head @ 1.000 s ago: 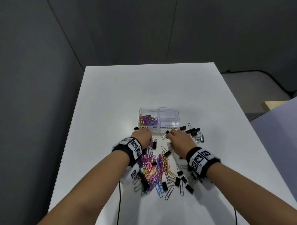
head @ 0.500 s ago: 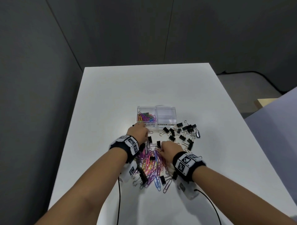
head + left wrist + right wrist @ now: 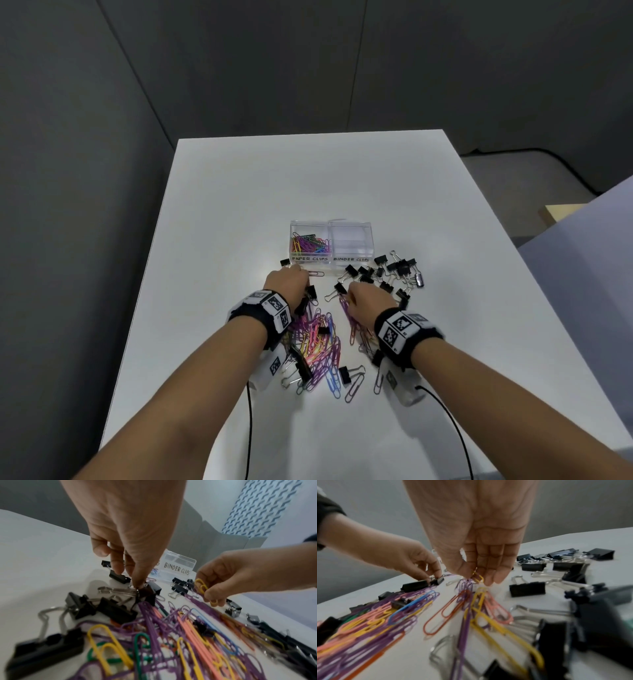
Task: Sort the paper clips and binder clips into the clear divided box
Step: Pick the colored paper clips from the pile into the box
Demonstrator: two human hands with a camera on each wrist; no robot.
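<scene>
The clear divided box (image 3: 352,228) stands mid-table; its left half, labelled PAPER CLIPS, holds coloured clips, and the BINDER CLIPS half (image 3: 177,570) looks empty. My left hand (image 3: 301,275) is just in front of the box, and its fingertips (image 3: 137,584) pinch a black binder clip (image 3: 148,591) that rests on the table. My right hand (image 3: 352,298) hovers over the far end of the paper clip pile (image 3: 315,342) and pinches a yellow paper clip (image 3: 477,577) between thumb and fingers, low over purple clips.
Several black binder clips (image 3: 397,272) lie scattered right of the box, and more sit mixed into the pile (image 3: 527,588). A lone paper clip (image 3: 315,274) lies before the box. The white table (image 3: 308,178) ends at dark walls on the left and behind.
My right hand drew back from beside the box to the pile and now pinches a yellow paper clip. The left hand has stayed in front of the box.
</scene>
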